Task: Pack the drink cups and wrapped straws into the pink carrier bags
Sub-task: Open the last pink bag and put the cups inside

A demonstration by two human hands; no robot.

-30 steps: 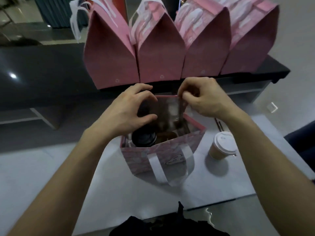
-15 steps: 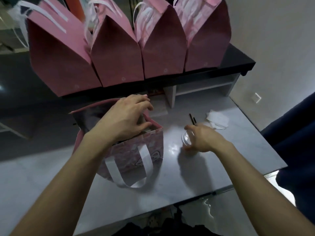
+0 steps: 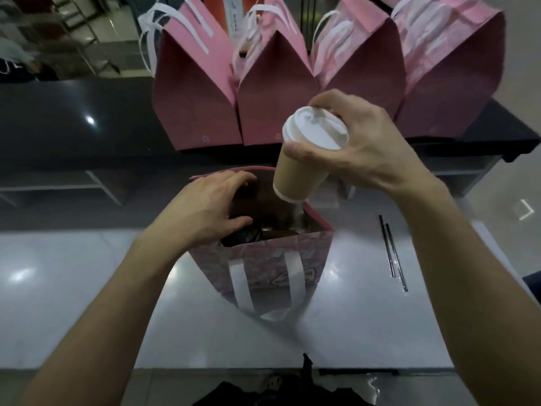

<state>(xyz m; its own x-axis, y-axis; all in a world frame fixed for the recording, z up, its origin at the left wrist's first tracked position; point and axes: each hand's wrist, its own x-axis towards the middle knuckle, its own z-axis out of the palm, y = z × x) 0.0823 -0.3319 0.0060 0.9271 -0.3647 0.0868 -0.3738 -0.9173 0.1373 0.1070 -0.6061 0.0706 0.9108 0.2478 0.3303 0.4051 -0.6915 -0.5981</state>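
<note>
A tan paper cup [image 3: 301, 171] with a white lid [image 3: 316, 130] is gripped by the right hand [image 3: 363, 150], thumb on the near side just under the lid, fingers curled round the far side. The cup is held in the air, tilted with its lid toward the camera, its base directly above the open mouth of the pink carrier bag [image 3: 263, 259]; whether the base touches the bag's rim cannot be told. The bag stands on the pale grey table [image 3: 351, 317], white handle [image 3: 269, 288] hanging down its near face. The left hand [image 3: 205, 206] is laid over the bag's left rim, fingers bent down over the far edge and thumb inside the opening, so the mouth is held open by a grip on the bag wall. Inside the bag a dark-lidded cup [image 3: 246, 235] is partly seen under the left hand; the rest of the interior is too dark to read. Two dark wrapped straws [image 3: 392, 250] lie side by side on the table, right of the bag and well apart from it. Four closed pink bags [image 3: 269, 95] with white handles are lined up touching each other on the dark counter [image 3: 73, 112] behind the table.
</note>
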